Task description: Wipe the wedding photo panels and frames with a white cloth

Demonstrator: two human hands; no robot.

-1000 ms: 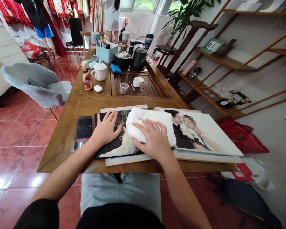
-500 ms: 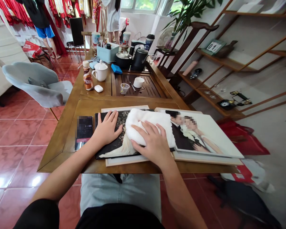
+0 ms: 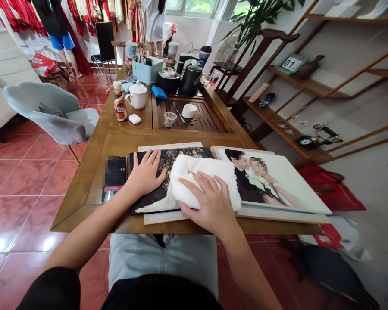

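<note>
My left hand [image 3: 148, 171] lies flat with fingers spread on the dark photo page [image 3: 157, 196] of an open photo album. My right hand [image 3: 210, 202] holds a folded white towel [image 3: 184, 165] against the same page, its fingers curved over the cloth and a bit of it bunched between them. The towel hides the page's right part and laps towards the fold. To the right lies the album's light photo page [image 3: 305, 189], showing two people in wedding clothes. A phone [image 3: 115, 178] rests on the table left of the album.
The wooden table [image 3: 80, 202] carries a coffee bottle [image 3: 120, 102], a lidded white mug [image 3: 137, 95], an earphone case [image 3: 135, 119], a small plastic cup [image 3: 170, 119], a white cup [image 3: 189, 111] and a black kettle [image 3: 190, 81]. A pale chair [image 3: 51, 112] stands left; shelves line the right wall.
My right hand and the towel have shifted slightly nearer to me and to the right, uncovering the upper part of the dark page. My left hand stays in place.
</note>
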